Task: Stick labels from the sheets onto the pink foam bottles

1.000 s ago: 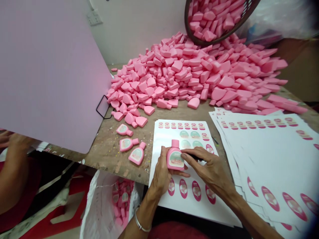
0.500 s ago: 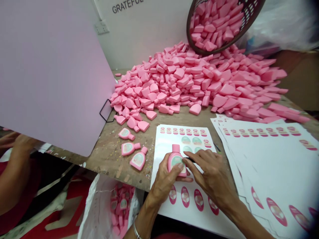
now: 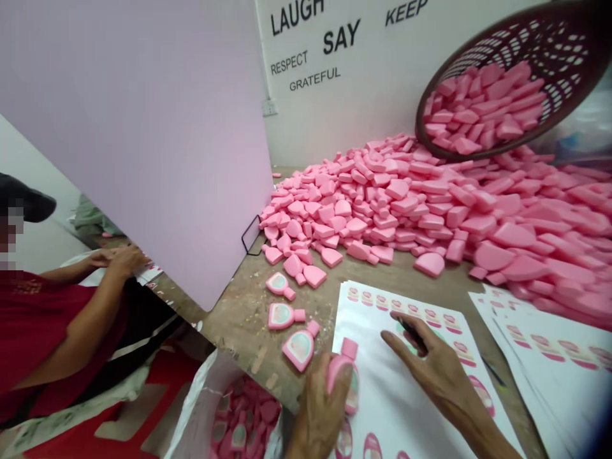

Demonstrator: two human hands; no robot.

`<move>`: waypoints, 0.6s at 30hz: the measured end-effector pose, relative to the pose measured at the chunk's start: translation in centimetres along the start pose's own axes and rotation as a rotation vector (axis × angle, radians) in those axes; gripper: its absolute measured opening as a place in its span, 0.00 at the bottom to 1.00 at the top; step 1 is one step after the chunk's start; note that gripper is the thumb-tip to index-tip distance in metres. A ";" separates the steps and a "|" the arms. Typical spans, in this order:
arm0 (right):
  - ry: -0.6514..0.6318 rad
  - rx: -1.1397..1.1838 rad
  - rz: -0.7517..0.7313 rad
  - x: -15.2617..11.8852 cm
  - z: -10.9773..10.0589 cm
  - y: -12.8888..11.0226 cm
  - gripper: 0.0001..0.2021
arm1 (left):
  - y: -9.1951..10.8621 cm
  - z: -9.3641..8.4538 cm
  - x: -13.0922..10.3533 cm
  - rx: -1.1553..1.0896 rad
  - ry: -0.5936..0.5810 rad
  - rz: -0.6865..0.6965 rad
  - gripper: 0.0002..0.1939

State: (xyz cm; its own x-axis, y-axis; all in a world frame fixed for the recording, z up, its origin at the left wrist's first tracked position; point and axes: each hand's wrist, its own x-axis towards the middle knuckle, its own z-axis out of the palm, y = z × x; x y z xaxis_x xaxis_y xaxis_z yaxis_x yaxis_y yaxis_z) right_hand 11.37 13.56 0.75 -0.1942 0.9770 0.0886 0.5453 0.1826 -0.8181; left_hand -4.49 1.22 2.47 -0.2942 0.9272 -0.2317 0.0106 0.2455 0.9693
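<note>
My left hand (image 3: 315, 411) is wrapped round a small pink toy bottle (image 3: 345, 366), which tilts at the near left edge of the white sticker sheet (image 3: 368, 331). Part of a green label shows on the bottle's side; my fingers cover the rest. Over the sheet hovers my right hand (image 3: 435, 366), thumb and forefinger apart, with a thin black tool (image 3: 410, 330) held among its fingers. The tool's exact kind is hard to make out. Three labelled pink bottles (image 3: 300, 347) lie on the table left of the sheet.
A big heap of pink bottles (image 3: 382, 197) covers the table's back, below a tipped brown basket (image 3: 425, 137). More sticker sheets (image 3: 540, 350) lie right. A lilac board (image 3: 191, 159) stands left, with a co-worker (image 3: 71, 331) beyond. Below the table edge, a white sack (image 3: 196, 408) holds bottles.
My left hand has moved left and down with the bottle, away from my right hand. My right hand has come off the bottle. The view has swung left.
</note>
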 end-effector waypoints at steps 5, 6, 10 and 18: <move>-0.062 -0.202 -0.242 6.4 5.7 -3.1 0.28 | -1.6 -1.4 2.7 0.440 0.292 0.135 0.16; -0.060 -0.262 -0.271 7.5 7.3 -3.8 0.29 | -1.9 -1.6 3.1 0.501 0.333 0.144 0.16; -0.048 -0.343 -0.292 10.3 11.8 -5.7 0.24 | -2.1 -2.3 3.5 0.642 0.473 0.261 0.17; 0.005 -0.175 -0.159 1.8 5.7 -5.3 0.21 | 0.1 -1.0 2.8 0.050 0.280 0.133 0.22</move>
State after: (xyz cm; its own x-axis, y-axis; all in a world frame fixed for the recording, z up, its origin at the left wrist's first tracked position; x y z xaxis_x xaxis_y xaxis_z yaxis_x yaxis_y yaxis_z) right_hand 3.52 13.69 1.97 -0.2853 0.9347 0.2121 0.6411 0.3506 -0.6827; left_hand -6.30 3.55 1.96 -0.5390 0.8398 -0.0646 0.1118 0.1474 0.9827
